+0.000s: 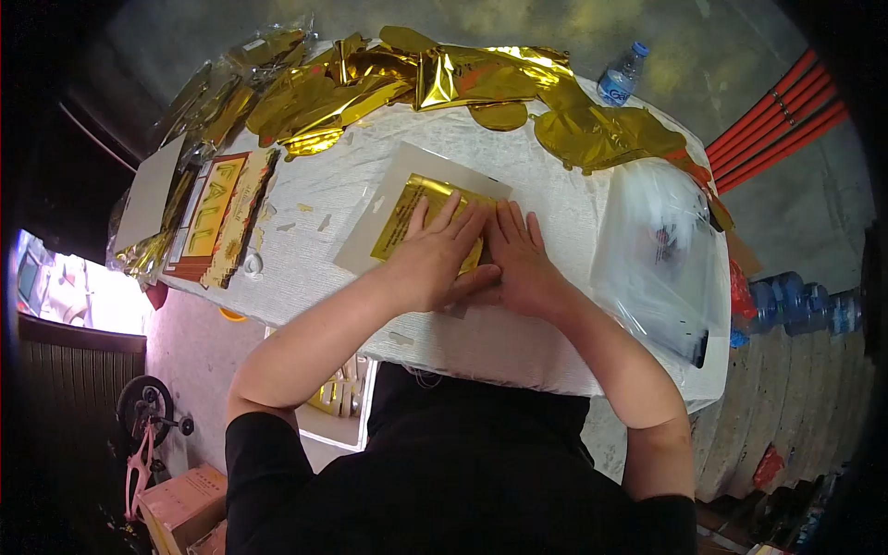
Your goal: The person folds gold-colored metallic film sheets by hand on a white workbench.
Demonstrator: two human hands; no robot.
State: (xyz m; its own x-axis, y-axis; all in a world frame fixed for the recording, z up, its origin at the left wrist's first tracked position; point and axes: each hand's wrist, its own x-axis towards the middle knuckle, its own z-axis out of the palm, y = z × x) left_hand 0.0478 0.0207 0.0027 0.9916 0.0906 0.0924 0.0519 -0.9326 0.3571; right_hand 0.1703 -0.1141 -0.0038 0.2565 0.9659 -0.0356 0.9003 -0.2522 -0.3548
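My left hand [440, 252] lies flat with its fingers spread over a folded gold foil sheet [398, 225] that bears dark print. Beside it, my right hand [524, 263] rests with fingers stretched out at the right edge of the foil, the two hands meeting near the middle. Under the foil is a pale grey-white card [359, 239], tilted on the white-covered table [314, 250]. The hands hide the lower right of the foil and card.
Flattened gold foil balloons [481, 79] line the far edge, with a water bottle [622, 74] behind. Clear plastic bags [652, 259] are piled at right. Printed cards [209, 217] and a grey card [150, 196] lie left. An open box [347, 427] sits below the front edge.
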